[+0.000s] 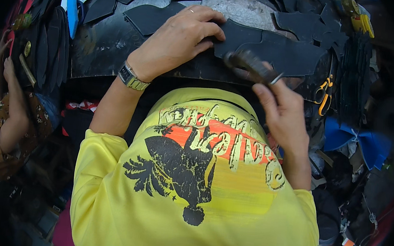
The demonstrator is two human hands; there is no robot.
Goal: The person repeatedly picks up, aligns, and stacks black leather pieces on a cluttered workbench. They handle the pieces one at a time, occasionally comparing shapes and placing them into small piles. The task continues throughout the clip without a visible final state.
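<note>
My left hand (178, 39), with a metal watch on its wrist, rests at the worktable's near side. Its fingers are curled and press on the left end of a flat black cut piece (242, 35), which looks like leather or sheet material. A second black piece (287, 53) overlaps it on the right. My right hand (282, 107) is closed round a dark hammer-like tool (251, 66), blurred by motion, just over the near edge of these pieces. The exact shape of the tool's head is unclear.
More black cut pieces (157, 17) lie across the dark worktable (97, 55). Orange-handled scissors (325, 94) hang at its right edge, beside a stack of black pieces (355, 76). Another person's arm (15, 107) shows at the far left. A blue object (359, 144) is at lower right.
</note>
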